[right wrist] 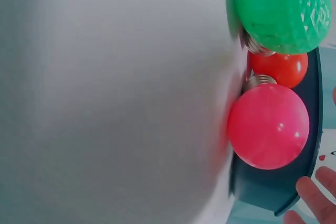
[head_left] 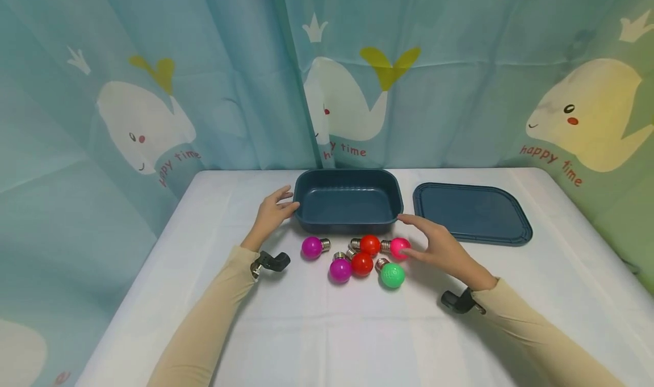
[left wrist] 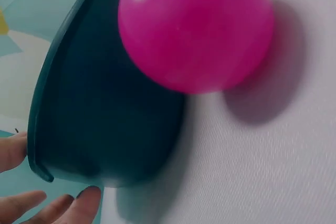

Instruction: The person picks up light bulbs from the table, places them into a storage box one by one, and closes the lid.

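A dark blue rectangular box [head_left: 349, 228] stands at the back of the white table with its open top up. At its left end is my left hand [head_left: 271, 214], thumb right at the rim and fingers spread beside the end wall. My right hand [head_left: 441, 248] reaches to the front right corner, its fingertips at the rim. Several small colored light bulbs lie in front of the box: a purple bulb [head_left: 311, 248], another purple bulb [head_left: 340, 270], a red bulb [head_left: 370, 245], a second red bulb [head_left: 362, 264], a pink bulb [right wrist: 269, 127] close to my right thumb, and a green bulb [right wrist: 283, 11].
A flat dark blue lid [head_left: 472, 214] lies on the table [head_left: 327, 330] to the right of the box. A light blue curtain [head_left: 245, 80] with whale prints hangs behind the table's back edge and along its sides.
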### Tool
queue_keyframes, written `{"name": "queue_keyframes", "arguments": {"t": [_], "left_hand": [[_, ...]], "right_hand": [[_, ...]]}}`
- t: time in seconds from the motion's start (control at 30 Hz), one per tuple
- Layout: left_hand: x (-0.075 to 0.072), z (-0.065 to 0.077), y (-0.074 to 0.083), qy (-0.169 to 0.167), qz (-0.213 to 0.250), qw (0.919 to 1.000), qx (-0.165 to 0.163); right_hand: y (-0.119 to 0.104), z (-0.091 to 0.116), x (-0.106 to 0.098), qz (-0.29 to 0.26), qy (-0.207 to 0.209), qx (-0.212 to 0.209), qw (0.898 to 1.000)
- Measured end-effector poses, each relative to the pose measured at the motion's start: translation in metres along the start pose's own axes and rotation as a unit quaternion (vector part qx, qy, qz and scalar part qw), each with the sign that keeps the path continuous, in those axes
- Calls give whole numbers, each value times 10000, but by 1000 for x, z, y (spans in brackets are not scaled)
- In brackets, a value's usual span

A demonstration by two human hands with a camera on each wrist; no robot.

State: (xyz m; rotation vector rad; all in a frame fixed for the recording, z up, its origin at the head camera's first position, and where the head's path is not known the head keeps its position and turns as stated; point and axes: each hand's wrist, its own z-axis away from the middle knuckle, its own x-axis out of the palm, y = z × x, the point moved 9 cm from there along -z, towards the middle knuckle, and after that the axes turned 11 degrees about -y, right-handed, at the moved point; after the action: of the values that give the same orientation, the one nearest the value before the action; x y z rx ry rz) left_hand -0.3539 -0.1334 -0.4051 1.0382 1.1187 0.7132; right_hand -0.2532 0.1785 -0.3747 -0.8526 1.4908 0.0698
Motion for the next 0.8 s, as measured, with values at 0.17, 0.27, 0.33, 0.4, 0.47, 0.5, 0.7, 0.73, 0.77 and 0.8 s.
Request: {"name": "queue_keyframes", "arguments": {"t": [0.17, 0.27, 0.33, 0.4, 0.47, 0.5, 0.7, 0.73, 0.77, 0.8], "left_hand": [[6, 1, -7, -154, 518, 9983, -206], [8, 1, -8, -191, 634, 9975, -241], [9, 2, -8, -224, 699, 9970, -239], [9, 3, -9, -229, 752, 9965, -279], [9, 3, -10, -234, 803, 9959, -331], [9, 3, -11, -229, 839, 9956, -361], [10, 3, -12, -208, 984, 9938, -469], [10, 4, -12, -201, 1007, 9936, -476], [10, 4, -13, -195, 1022, 9934, -475], [10, 6, -14, -189, 1082, 9928, -485]], "right_hand": [[-4, 2, 2, -101, 77, -121, 9998], [-4, 2, 4, -128, 44, -98, 9999], [-3, 2, 5, -154, -8, -54, 9999], [-1, 2, 7, -174, -75, -14, 9998], [1, 3, 9, -180, -134, 6, 9997], [2, 3, 10, -178, -155, 3, 9997], [5, 3, 12, -197, -172, -118, 9996], [6, 3, 13, -207, -183, -132, 9995], [6, 2, 14, -220, -198, -144, 9995], [6, 2, 16, -231, -231, -138, 9994]]}}
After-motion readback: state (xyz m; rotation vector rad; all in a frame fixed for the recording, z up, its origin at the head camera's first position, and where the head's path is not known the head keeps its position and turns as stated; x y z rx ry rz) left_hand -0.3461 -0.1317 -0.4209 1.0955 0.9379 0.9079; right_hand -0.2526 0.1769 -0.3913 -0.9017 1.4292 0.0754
